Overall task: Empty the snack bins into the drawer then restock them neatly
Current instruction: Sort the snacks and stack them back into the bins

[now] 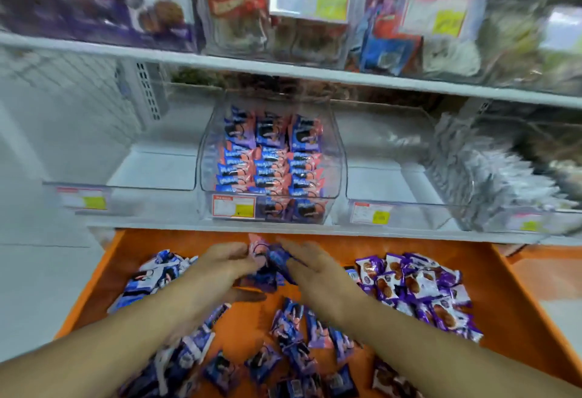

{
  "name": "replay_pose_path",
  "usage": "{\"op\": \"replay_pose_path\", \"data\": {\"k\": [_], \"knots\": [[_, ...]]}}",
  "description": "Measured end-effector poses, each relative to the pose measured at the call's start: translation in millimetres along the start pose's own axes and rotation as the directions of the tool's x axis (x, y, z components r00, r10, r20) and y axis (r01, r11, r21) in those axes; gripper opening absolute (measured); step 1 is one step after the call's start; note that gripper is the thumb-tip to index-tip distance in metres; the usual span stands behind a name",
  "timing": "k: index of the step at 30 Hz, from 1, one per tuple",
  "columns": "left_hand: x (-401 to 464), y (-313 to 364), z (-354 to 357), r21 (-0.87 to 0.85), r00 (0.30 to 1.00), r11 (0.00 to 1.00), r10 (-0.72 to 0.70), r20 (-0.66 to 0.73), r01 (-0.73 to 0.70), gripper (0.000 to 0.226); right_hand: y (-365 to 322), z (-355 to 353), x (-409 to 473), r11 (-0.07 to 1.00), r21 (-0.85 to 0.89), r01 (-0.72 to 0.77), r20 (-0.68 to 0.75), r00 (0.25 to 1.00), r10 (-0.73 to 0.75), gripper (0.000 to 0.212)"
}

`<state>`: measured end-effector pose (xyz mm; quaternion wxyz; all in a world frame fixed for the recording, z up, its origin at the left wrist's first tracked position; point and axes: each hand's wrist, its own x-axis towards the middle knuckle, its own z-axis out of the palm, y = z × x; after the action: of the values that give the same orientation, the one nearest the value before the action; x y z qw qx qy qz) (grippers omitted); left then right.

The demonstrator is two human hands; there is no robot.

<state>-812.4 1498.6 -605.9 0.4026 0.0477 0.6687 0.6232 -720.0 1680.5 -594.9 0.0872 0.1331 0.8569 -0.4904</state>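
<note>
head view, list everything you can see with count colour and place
middle bin: one, clear, lower shelf, stacked neatly with pink-and-blue packets
empty bins: two, clear, either side of the middle bin
drawer: one, orange, pulled out below the shelf
loose pink-and-blue packets: many, drawer centre
white-and-blue packets: a pile, drawer left
purple cookie packets: a pile, drawer right
upper shelf bins: several, clear, blurred
left hand: holds packets
right hand: flat against the same bundle

A white metal shelf board (283, 69) crossed at twelve o'clock; a pale grey floor (41, 271) lay at nine o'clock.
</note>
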Motion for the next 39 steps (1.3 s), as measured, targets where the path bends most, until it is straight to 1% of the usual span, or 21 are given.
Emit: {"op": "replay_pose_path", "data": {"k": [1,2,3,4,7,8,9,12,13,15,18,20,22,25,27,29,30,33,36,39], "knots": [[-12,10,2,-0.004,0.999,0.999,0.038,-0.009,-0.038,0.034,-9,-4,-8,0.999,-0.007,0.050,-0.045,0.998,-0.050,0.047],[-22,20,5,0.003,0.996,0.997,0.081,-0.024,-0.081,0.022,-18,-9,-16,0.995,-0.017,0.102,-0.083,0.991,-0.103,0.050],[-30,30,8,0.012,0.991,0.992,0.126,-0.055,-0.125,0.017,-27,-14,-22,0.992,0.005,0.129,-0.116,0.985,-0.127,0.054],[-35,38,8,0.014,0.983,0.987,0.158,-0.092,-0.157,0.022,-33,-18,-24,0.989,0.030,0.143,-0.151,0.979,-0.137,0.056],[-38,56,3,-0.045,0.972,0.978,0.195,-0.130,-0.202,0.068,-46,-27,-24,0.980,0.123,0.158,-0.252,0.960,-0.123,0.059],[-37,62,2,-0.070,0.970,0.974,0.207,-0.128,-0.217,0.072,-51,-29,-22,0.976,0.138,0.167,-0.284,0.951,-0.122,0.057],[-35,67,1,-0.087,0.967,0.968,0.225,-0.123,-0.236,0.069,-54,-32,-20,0.975,0.137,0.176,-0.310,0.942,-0.127,0.054],[-33,84,0,-0.097,0.959,0.957,0.263,-0.109,-0.274,0.039,-65,-39,-12,0.968,0.095,0.234,-0.344,0.920,-0.188,0.044],[-31,89,-2,-0.090,0.956,0.954,0.275,-0.104,-0.285,0.033,-67,-42,-9,0.966,0.079,0.245,-0.340,0.918,-0.205,0.042],[-26,99,-4,-0.074,0.953,0.952,0.288,-0.099,-0.296,0.031,-70,-48,-2,0.962,0.073,0.265,-0.322,0.919,-0.228,0.040],[-17,107,-10,-0.075,0.950,0.950,0.292,-0.113,-0.302,0.029,-72,-59,12,0.961,0.086,0.262,-0.310,0.924,-0.224,0.041],[-10,110,-16,-0.011,0.934,0.948,0.310,-0.176,-0.317,0.027,-68,-66,25,0.963,0.070,0.259,-0.331,0.917,-0.222,0.041],[-3,112,-25,0.029,0.916,0.946,0.319,-0.244,-0.322,0.029,-61,-70,36,0.969,0.017,0.247,-0.356,0.907,-0.225,0.041],[1,119,-38,0.093,0.872,0.928,0.370,-0.321,-0.360,0.045,-58,-73,47,0.974,-0.074,0.215,-0.396,0.890,-0.227,0.041],[2,125,-46,0.112,0.840,0.911,0.410,-0.356,-0.397,0.044,-67,-72,60,0.972,-0.105,0.211,-0.411,0.881,-0.235,0.040],[1,130,-53,0.084,0.825,0.902,0.422,-0.376,-0.423,0.039,-80,-69,84,0.966,-0.150,0.211,-0.423,0.870,-0.256,0.036],[1,132,-57,0.089,0.821,0.904,0.418,-0.389,-0.418,0.041,-88,-67,99,0.959,-0.188,0.212,-0.426,0.862,-0.274,0.035],[-1,134,-70,0.130,0.826,0.919,0.392,-0.405,-0.373,0.044,-109,-59,153,0.903,-0.354,0.242,-0.403,0.832,-0.381,0.031],[0,135,-81,0.136,0.822,0.929,0.368,-0.435,-0.344,0.044,-116,-48,205,0.813,-0.522,0.258,-0.329,0.818,-0.471,0.028],[3,136,-91,0.110,0.819,0.934,0.351,-0.453,-0.340,0.037,-112,-40,238,0.744,-0.607,0.280,-0.277,0.803,-0.528,0.028]]}}
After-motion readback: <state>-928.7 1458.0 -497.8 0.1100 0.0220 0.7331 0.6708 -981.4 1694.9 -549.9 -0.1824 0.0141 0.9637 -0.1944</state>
